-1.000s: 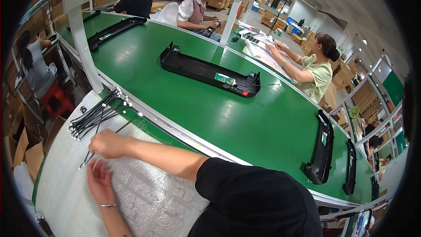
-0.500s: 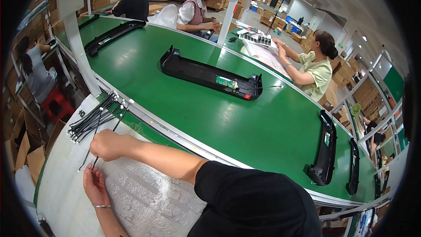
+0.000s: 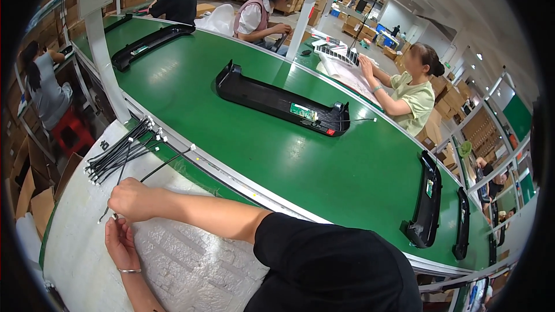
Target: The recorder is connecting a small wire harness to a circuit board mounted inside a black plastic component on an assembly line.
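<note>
My right hand [image 3: 133,199] is closed on a thin black cable [image 3: 167,164], whose white-tipped end sticks out toward the conveyor edge. Just below it, my left hand [image 3: 120,241], with a bangle at the wrist, has its fingertips pinched at the cable's other end, by a small pale connector [image 3: 115,216]. A second black cable runs beneath my right hand, its tip showing to the left of my fingers. Beyond the hands lies a bundle of black cables [image 3: 118,156] with white connectors, on the pale worktop [image 3: 75,225].
A green conveyor [image 3: 260,156] crosses ahead, carrying a long black housing [image 3: 266,101] with a circuit board and several more housings. A white post [image 3: 107,63] rises at the left. Co-workers sit across the belt, one in light green [image 3: 416,101].
Both hands have shifted slightly left. The held cable's far end now points further right, away from the bundle. On the belt, the middle housing sits slightly further right.
</note>
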### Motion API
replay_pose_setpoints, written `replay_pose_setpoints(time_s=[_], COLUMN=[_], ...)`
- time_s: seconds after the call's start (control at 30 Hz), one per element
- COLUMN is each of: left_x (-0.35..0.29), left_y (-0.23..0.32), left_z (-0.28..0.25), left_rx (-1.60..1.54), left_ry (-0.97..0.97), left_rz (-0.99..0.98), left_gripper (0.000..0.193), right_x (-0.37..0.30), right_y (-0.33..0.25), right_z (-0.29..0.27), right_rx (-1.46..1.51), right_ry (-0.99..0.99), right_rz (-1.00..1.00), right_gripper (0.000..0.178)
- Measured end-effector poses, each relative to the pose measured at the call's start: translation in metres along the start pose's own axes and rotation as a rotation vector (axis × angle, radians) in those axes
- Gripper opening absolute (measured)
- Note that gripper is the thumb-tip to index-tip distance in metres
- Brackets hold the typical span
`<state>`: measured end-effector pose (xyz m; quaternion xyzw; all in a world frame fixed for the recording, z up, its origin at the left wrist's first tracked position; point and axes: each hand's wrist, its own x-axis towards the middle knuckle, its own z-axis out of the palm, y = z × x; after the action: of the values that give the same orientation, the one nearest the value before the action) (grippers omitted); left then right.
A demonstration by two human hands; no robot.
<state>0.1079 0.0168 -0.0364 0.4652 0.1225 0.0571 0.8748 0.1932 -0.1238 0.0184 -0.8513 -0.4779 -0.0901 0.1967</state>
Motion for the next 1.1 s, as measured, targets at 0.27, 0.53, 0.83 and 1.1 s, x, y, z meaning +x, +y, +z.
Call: replay_pose_setpoints(time_s=[0.27, 0.53, 0.83, 1.1], left_x=[0.005, 0.000, 0.004, 0.002], left_y=[-0.007, -0.001, -0.006, -0.008], left_z=[-0.011, -0.002, -0.009, -0.009], left_rx=[0.011, -0.041, 0.078, 0.095], left_ry=[-0.073, -0.110, -0.062, -0.020], left_rz=[0.021, 0.022, 0.067, 0.080], left_gripper=[0.015, 0.015, 0.013, 0.013], right_x=[0.001, -0.003, -0.001, -0.002], right_y=[-0.007, -0.009, -0.007, -0.010], right_z=[0.000, -0.005, 0.001, -0.003], right_rx=[-0.009, -0.008, 0.012, 0.097], right_ry=[-0.014, 0.005, -0.020, -0.106], right_rz=[0.007, -0.010, 0.045, 0.052], right_gripper=[0.014, 0.013, 0.019, 0.015])
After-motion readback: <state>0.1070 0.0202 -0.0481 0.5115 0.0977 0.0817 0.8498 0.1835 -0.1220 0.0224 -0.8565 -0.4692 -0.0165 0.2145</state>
